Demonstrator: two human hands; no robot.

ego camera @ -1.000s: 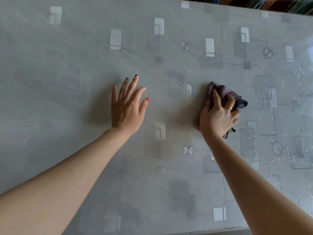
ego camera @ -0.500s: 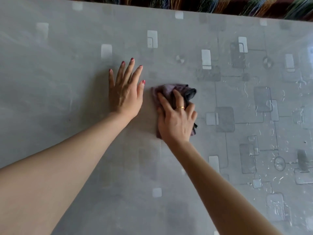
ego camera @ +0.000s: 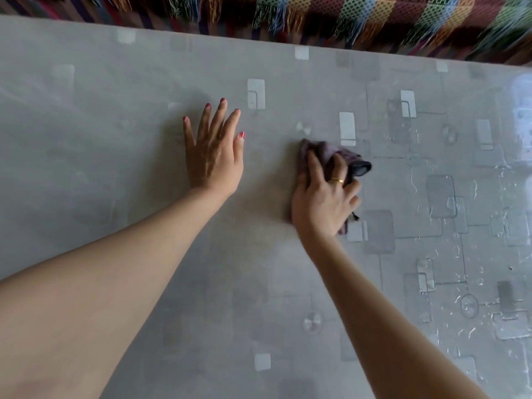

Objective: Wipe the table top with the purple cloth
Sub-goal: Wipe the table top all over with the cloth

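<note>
A: Quick one. Right hand (ego camera: 324, 203) has the cloth (ego camera: 325, 152) bunched under it, fingers (ego camera: 315, 165) curled over the wad and pressing it onto the bench (ego camera: 86, 139), about mid-width and somewhat toward the far edge

B: Left hand (ego camera: 214, 156)?

A: Flat on the bench, fingers spread and straight, holding nothing, well apart from the cloth. Looks like a brace

B: Risks from here?

A: Main one is coverage, I'd say. The cloth is wadded small, most of it hidden under the palm, so each pass cleans a narrow strip. Easy to leave gaps between strokes

B: The right side looks streaky, white flecks everywhere

A: Could be scratches, glare or residue on the glossy cover, can't tell which. If it's residue, a balled cloth may just smear it about

B: Anything else?

A: A dark bit of the cloth sticks out past the fingers on the right, and a loose tail hangs near the wrist. Those trailing ends could drag grit back over wiped parts. The grip is on top of the wad rather than round it, so a fast stroke could roll the cloth out from under the hand

B: And the left hand?

A: It covers a patch that gets skipped unless it moves. Beyond the far edge there's a fringed rug (ego camera: 374, 15), a long stroke could push dirt onto it
</note>
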